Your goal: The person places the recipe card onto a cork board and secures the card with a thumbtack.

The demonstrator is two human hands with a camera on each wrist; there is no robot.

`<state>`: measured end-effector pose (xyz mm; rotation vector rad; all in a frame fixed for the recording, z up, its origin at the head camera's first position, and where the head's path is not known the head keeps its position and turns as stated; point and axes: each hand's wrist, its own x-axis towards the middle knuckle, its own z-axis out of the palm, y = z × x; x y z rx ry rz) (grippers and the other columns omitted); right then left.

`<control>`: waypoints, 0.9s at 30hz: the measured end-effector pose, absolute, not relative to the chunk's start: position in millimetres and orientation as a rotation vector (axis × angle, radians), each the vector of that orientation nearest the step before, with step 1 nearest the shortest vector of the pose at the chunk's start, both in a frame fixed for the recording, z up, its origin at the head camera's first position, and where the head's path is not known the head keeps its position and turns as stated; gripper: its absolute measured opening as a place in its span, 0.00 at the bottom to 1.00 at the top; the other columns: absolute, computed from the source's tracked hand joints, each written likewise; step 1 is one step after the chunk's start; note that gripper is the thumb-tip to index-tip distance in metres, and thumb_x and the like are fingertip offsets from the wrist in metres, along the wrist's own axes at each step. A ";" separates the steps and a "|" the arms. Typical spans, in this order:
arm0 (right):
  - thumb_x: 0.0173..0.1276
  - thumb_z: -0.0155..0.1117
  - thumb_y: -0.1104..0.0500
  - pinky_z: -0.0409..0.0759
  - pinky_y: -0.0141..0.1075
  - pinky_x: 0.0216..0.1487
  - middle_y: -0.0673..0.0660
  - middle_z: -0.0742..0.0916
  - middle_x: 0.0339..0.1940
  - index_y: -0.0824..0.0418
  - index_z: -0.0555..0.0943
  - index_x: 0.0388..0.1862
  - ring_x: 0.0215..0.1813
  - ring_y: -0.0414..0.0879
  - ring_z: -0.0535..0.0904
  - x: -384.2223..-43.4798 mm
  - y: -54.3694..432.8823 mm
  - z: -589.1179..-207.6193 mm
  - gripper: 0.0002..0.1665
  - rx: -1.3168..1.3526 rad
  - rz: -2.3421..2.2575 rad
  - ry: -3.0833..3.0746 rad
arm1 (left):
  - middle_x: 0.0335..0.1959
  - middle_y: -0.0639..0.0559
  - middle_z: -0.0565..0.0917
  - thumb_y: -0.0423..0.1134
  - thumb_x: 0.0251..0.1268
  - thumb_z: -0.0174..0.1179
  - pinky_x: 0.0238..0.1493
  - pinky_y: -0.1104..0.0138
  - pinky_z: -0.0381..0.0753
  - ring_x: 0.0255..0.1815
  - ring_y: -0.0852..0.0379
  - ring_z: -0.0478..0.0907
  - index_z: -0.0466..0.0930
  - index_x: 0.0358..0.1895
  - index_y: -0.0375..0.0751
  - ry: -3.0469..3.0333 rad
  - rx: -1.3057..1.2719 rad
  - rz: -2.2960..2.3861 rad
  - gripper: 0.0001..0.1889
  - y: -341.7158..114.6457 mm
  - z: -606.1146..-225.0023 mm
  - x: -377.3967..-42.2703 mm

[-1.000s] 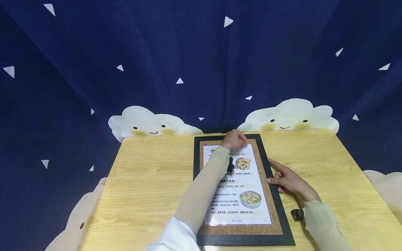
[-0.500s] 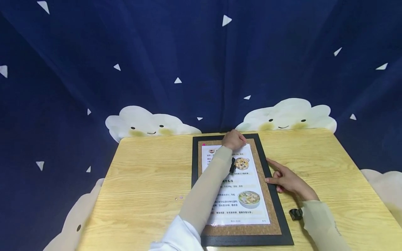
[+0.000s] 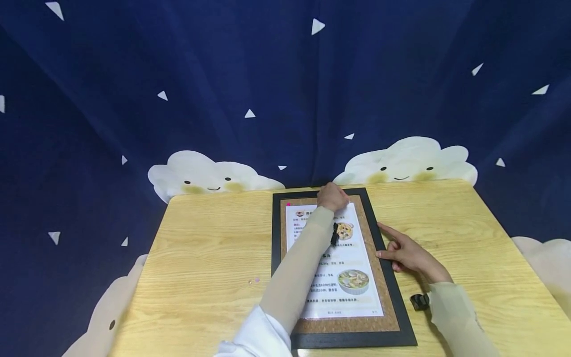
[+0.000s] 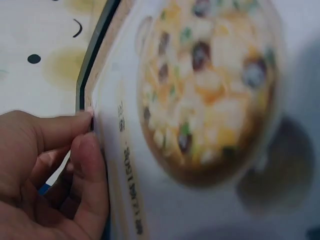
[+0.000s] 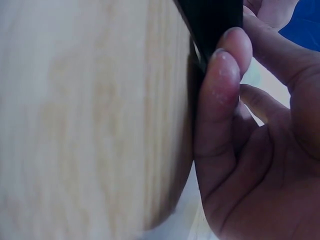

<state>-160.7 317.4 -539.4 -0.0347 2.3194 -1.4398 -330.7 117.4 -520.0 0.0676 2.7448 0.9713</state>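
Observation:
A laminated recipe sheet [image 3: 350,310] lies on a black-framed cork board [image 3: 352,326]. At its upper right corner, my left hand [image 3: 332,197] pinches a small pale pushpin [image 4: 89,111] between thumb and forefinger, most of it hidden by the fingertips. My left forearm crosses over the sheet. A pink pushpin [image 3: 288,204] sits at the sheet's upper left corner. On the board's right edge rests my right hand [image 3: 412,255], forefinger and thumb stretched out against the black frame [image 5: 212,20], the other fingers bent in against its side.
Two tiny pushpin-like pieces, one a purple piece [image 3: 257,279] and one a clear piece [image 3: 250,282], lie on the wooden table [image 3: 205,248] left of the board. A dark blue curtain [image 3: 250,74] with cloud pictures hangs behind the table.
The head view has shifted slightly. My left hand stays at the sheet's corner, its wrist turned a little to the right. The right hand holds its place on the board's edge.

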 end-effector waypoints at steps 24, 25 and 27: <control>0.71 0.72 0.60 0.76 0.32 0.19 0.52 0.76 0.22 0.61 0.44 0.87 0.16 0.39 0.75 -161.6 317.1 -540.9 0.58 -0.044 -1.460 2.305 | 0.52 0.57 0.90 0.39 0.76 0.61 0.50 0.66 0.83 0.52 0.58 0.85 0.88 0.58 0.54 2.786 0.616 0.768 0.14 83.3 -495.0 -312.8; 0.71 0.72 0.60 0.76 0.32 0.19 0.52 0.76 0.22 0.61 0.44 0.87 0.16 0.39 0.75 -161.5 317.2 -541.0 0.59 -0.039 -1.457 2.308 | 0.49 0.55 0.90 0.39 0.76 0.62 0.45 0.67 0.82 0.47 0.58 0.85 0.88 0.60 0.53 2.794 0.649 0.809 0.14 79.3 -491.1 -309.6; 0.71 0.72 0.60 0.76 0.32 0.19 0.52 0.76 0.22 0.61 0.44 0.87 0.16 0.39 0.75 -161.4 317.1 -541.2 0.59 -0.029 -1.453 2.308 | 0.42 0.54 0.89 0.39 0.75 0.62 0.36 0.69 0.78 0.37 0.59 0.82 0.86 0.62 0.51 2.801 0.706 0.902 0.16 69.1 -483.1 -302.5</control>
